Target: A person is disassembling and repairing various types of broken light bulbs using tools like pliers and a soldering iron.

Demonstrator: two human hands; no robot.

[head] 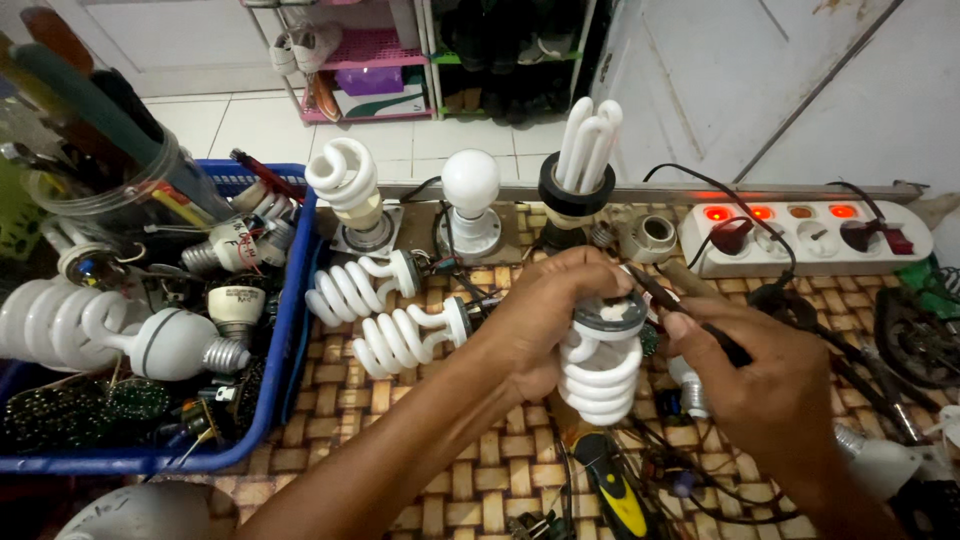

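Observation:
My left hand (545, 315) grips a white spiral lamp (602, 375), holding it upside down so its open grey base end faces up. My right hand (770, 385) holds a thin dark tool (690, 315) like a pen, with the tip resting at the rim of the lamp's base. Both hands are over a woven mat (480, 470) on the table. Two more spiral lamps (385, 315) lie on the mat just left of my left hand.
A blue plastic crate (285, 330) at left holds several old lamps and parts. Three lamps stand in sockets at the back: a spiral (345, 185), a round bulb (470, 185) and a tube lamp (585, 150). A white power strip (800, 240) with lit red switches sits back right. Wires and tools lie in front.

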